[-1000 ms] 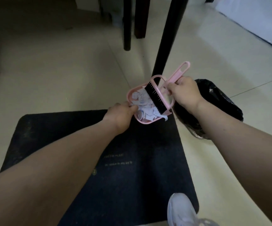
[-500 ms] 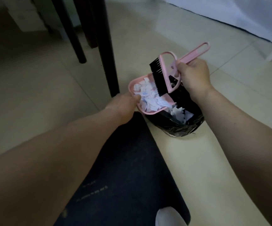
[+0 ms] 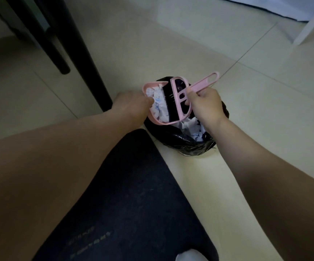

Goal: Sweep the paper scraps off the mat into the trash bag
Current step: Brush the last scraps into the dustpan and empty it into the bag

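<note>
At the far left, dark table legs (image 3: 81, 53) stand on the pale tiled floor (image 3: 152, 44). Below them the dark mat (image 3: 133, 194) runs toward the bottom edge; it carries two lines of faint lettering near its lower part, too blurred to read. The left hand (image 3: 131, 104) reaches in from the left, its fingers curled round the near edge of a pink dustpan (image 3: 150, 87) and gripping it. The dustpan is held tilted over the open mouth of the black trash bag (image 3: 190, 146), which sits on the floor just beside the mat's far corner. White paper scraps (image 3: 158, 106), some with blue marks, fill the pan, and more of them lie inside the bag below its lip. A pink brush (image 3: 178, 98) with black bristles rests against the scraps in the pan, its long slotted handle pointing up and to the right. The right hand (image 3: 205, 104) clasps that handle near the brush head, fingers wrapped round it. At the bottom edge the tip of a white shoe (image 3: 190, 256) shows on the mat. In the top right corner a white furniture leg (image 3: 310, 21) slants across the floor.
</note>
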Available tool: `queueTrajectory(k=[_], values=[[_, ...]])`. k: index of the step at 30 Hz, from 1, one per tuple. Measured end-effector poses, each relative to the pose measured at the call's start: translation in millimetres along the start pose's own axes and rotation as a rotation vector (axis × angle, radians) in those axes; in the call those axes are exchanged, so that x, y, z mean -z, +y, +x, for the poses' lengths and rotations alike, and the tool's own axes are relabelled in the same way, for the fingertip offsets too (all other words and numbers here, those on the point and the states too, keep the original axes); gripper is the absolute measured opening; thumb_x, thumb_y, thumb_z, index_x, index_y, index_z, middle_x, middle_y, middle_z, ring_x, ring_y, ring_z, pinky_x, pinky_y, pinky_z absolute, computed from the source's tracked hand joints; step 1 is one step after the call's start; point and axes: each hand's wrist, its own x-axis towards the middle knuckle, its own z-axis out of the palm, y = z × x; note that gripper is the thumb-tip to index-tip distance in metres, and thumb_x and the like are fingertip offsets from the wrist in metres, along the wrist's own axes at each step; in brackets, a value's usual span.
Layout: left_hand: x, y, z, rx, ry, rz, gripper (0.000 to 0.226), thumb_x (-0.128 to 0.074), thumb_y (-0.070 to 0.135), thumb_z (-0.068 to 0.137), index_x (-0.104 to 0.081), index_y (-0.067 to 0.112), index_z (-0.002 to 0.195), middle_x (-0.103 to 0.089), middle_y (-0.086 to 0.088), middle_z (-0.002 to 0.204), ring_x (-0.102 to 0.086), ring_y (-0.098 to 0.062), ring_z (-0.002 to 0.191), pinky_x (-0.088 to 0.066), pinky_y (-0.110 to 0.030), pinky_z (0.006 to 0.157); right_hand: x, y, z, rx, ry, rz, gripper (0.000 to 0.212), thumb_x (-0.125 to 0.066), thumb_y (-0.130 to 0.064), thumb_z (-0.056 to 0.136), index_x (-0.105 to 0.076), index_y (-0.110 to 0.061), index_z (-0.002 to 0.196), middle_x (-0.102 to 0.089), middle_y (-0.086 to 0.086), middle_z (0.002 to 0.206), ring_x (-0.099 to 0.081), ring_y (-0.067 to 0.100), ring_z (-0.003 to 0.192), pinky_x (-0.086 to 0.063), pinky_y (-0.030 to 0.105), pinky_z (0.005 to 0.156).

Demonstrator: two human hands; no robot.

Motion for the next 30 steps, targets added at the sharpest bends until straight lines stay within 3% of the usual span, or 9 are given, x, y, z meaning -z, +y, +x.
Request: queueTrajectory(k=[3,6,10,15,19,26,30], values=[[1.7,-0.3,1.8,-0.019,0.000,0.050,0.032,-0.047,0.017,0.091,-0.054,0.019,0.123,-0.059,-0.007,0.120,-0.058,-0.030,0.108,-0.043,-0.031,0.074,5.7,10.3,2.8,-0.004,0.025,-0.127,0.038,-0.050,-0.030,0.095,-0.066,0.002,0.081,-0.061,0.008,0.071,-0.053,0.022,0.062,-0.038,0.027,0.053],[2.6,-0.4,3.2,-0.021,-0.013,0.065,0.027,-0.047,0.017,0.091,-0.055,0.018,0.116,-0.059,-0.008,0.116,-0.058,-0.031,0.106,-0.036,-0.030,0.069,11.6,18.4,9.5,-0.017,0.090,-0.164,0.040,-0.050,-0.035,0.095,-0.068,0.001,0.086,-0.069,0.014,0.083,-0.063,0.029,0.075,-0.049,0.035,0.067],[6.6,0.9,2.0,-0.045,-0.016,0.113,0.025,-0.048,0.014,0.089,-0.058,0.017,0.112,-0.060,-0.008,0.114,-0.059,-0.031,0.103,-0.035,-0.030,0.068,16.2,21.7,13.2,-0.029,0.193,-0.191,0.041,-0.050,-0.038,0.093,-0.068,-0.001,0.088,-0.070,0.014,0.087,-0.064,0.033,0.082,-0.052,0.041,0.076],[22.7,7.8,1.2,-0.067,0.021,0.227,0.021,-0.048,0.010,0.090,-0.061,0.013,0.106,-0.057,-0.009,0.113,-0.057,-0.029,0.100,-0.031,-0.032,0.066,5.8,7.6,7.5,0.009,0.193,-0.061,0.041,-0.053,-0.033,0.093,-0.068,0.003,0.081,-0.070,0.015,0.081,-0.064,0.034,0.077,-0.050,0.041,0.072],[36.5,13.8,1.6,-0.045,0.066,0.293,0.021,-0.049,0.008,0.089,-0.062,0.012,0.106,-0.056,-0.010,0.114,-0.054,-0.028,0.103,-0.029,-0.032,0.067,-8.4,4.0,-1.0,-0.038,0.077,0.048,0.031,-0.055,-0.028,0.092,-0.065,-0.015,0.066,-0.065,0.000,0.068,-0.061,0.020,0.067,-0.048,0.031,0.067],[44.3,11.7,-1.7,0.028,0.106,0.351,0.022,-0.051,0.010,0.087,-0.065,0.012,0.103,-0.061,-0.010,0.108,-0.054,-0.029,0.097,-0.033,-0.034,0.071,8.0,24.3,-0.1,-0.174,0.202,-0.160,0.033,-0.049,-0.034,0.093,-0.063,-0.010,0.075,-0.056,0.001,0.065,-0.051,0.023,0.062,-0.032,0.025,0.047],[46.0,12.3,-4.5,0.073,0.126,0.348,0.026,-0.053,0.013,0.086,-0.060,0.010,0.110,-0.057,-0.011,0.110,-0.050,-0.030,0.104,-0.038,-0.038,0.083,11.8,25.5,2.7,-0.261,0.245,-0.057,0.035,-0.050,-0.032,0.088,-0.070,-0.003,0.086,-0.062,0.005,0.073,-0.054,0.023,0.065,-0.039,0.028,0.057]])
